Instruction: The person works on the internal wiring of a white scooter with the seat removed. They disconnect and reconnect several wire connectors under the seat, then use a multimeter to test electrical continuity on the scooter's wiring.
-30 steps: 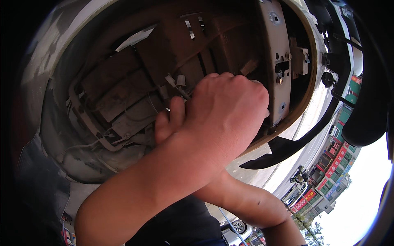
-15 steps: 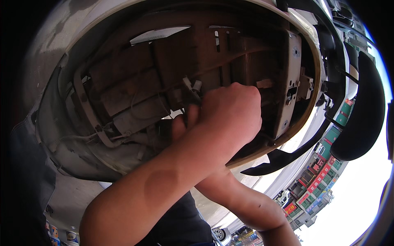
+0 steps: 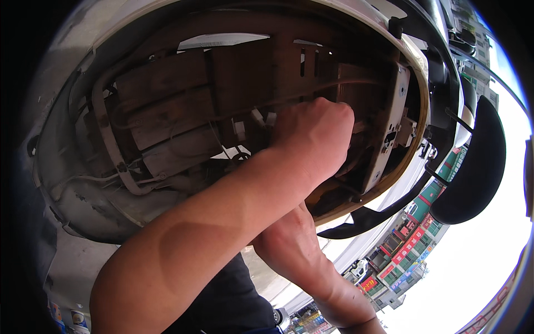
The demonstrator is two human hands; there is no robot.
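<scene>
My left hand (image 3: 314, 133) reaches into the open body cavity of what looks like a scooter. It is curled closed with its back toward me, and its fingertips and anything in them are hidden. Pale connectors (image 3: 257, 117) on wires lie just left of its knuckles. Below my left forearm, which crosses over it, my right hand (image 3: 286, 236) is at the cavity's near rim (image 3: 356, 205). The fingers of that hand are out of sight, so its grip does not show. Inside the cavity, block-shaped units (image 3: 172, 114) sit behind a bent metal tube (image 3: 103, 122).
A metal crossbar (image 3: 386, 131) with holes spans the cavity's right end. Beyond it are a black rail (image 3: 384, 214) and a black padded backrest (image 3: 473, 167). Thin wires (image 3: 94, 178) run along the left side. Paint-like tubs (image 3: 79, 318) stand at lower left.
My right hand has drawn back toward the near rim; its fingers, seen earlier past my left forearm, are now hidden. My left hand stays closed in the cavity. The view has shifted slightly.
</scene>
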